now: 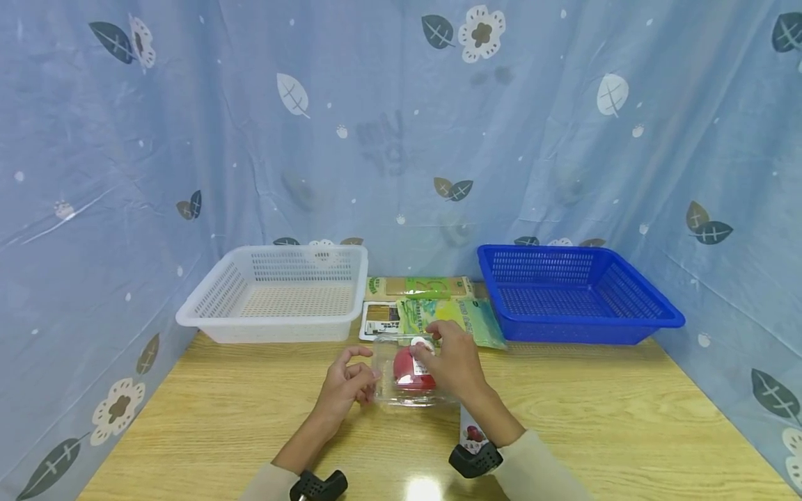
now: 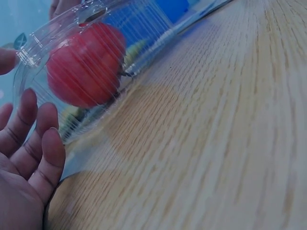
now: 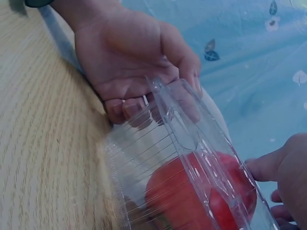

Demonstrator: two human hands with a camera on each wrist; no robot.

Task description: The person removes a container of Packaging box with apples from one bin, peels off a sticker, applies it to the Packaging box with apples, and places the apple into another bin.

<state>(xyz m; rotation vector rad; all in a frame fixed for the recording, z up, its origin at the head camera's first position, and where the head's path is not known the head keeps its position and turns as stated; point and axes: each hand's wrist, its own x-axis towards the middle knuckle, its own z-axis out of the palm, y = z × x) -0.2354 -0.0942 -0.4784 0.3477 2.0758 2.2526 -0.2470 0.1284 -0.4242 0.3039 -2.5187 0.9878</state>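
A clear plastic clamshell box [image 1: 390,398] with a round red fruit [image 2: 86,64] inside is held tilted just above the table, in front of the person. My left hand [image 1: 343,384] grips its left end, thumb and fingers around the plastic edge, as the right wrist view also shows. At the far right side, my right hand [image 1: 456,358] holds the box, with the thumb over the lid near a white label [image 1: 421,363]. Through the ribbed plastic wall the fruit's stem shows in the left wrist view. Part of the box's right end is hidden behind the right hand.
A white basket [image 1: 276,320] stands at the back left, a blue basket [image 1: 583,321] at the back right. Between them lie a long green-and-tan package [image 1: 432,287], a green-yellow bag [image 1: 489,327] and a white-framed pack [image 1: 379,321]. A white printed package [image 1: 471,424] lies partly under the right forearm.
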